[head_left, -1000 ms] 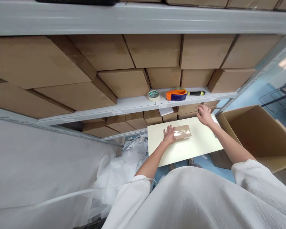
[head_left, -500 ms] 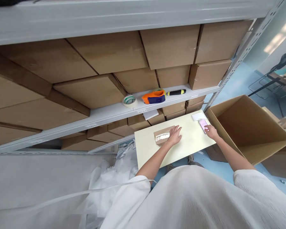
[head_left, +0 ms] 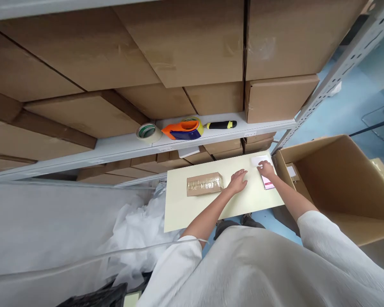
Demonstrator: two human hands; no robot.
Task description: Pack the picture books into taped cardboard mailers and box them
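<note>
A small taped cardboard box (head_left: 205, 184) lies on a pale yellow board (head_left: 182, 211). My left hand (head_left: 237, 182) rests on the board just right of the box, apart from it, fingers loosely spread and holding nothing. Toward the board's right end, my right hand (head_left: 266, 169) has its fingers pinched at the lower edge of a white paper slip (head_left: 257, 160). A phone with a pink screen (head_left: 268, 183) lies partly beneath that hand.
A shelf (head_left: 115, 149) full of cardboard boxes carries a tape roll (head_left: 149, 132), an orange and blue tape dispenser (head_left: 184, 129) and a utility knife (head_left: 222, 125). At right stands a big open carton (head_left: 342, 183). White plastic wrapping (head_left: 137, 230) heaps at left.
My right hand has moved from the phone up to the white paper slip. My left hand has come off the small box, which shows its full taped top. The view has shifted.
</note>
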